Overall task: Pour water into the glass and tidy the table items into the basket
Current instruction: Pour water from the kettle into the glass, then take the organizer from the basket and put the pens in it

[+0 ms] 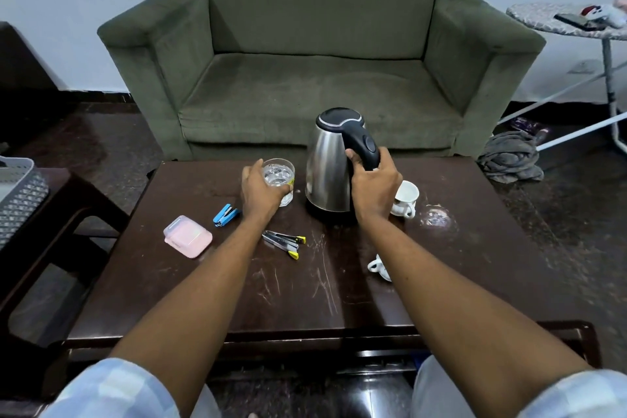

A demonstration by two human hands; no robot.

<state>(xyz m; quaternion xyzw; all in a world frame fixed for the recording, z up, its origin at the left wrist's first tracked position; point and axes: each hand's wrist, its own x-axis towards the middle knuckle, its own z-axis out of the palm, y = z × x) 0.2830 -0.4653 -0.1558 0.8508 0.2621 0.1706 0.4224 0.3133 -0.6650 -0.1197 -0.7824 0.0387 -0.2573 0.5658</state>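
Note:
A steel kettle point(326, 170) with a black lid and handle stands upright on the dark wooden table point(237, 299). My right hand point(373, 187) grips its handle. Left of it stands a clear glass point(280, 173) with water in it, and my left hand point(259, 192) is wrapped around its near side. On the table lie a blue stapler point(224, 214), a pink plastic box point(187, 236), and a silver stapler with yellow tips point(283, 241). A white cup point(405, 198) sits just right of my right hand. Another white cup point(378, 267) shows partly behind my right forearm.
A grey perforated basket point(18, 197) rests on a side table at the far left. A green sofa point(319, 61) stands behind the table. At the right are an ironing board point(556, 19) with small items and a grey cloth point(512, 158) on the floor.

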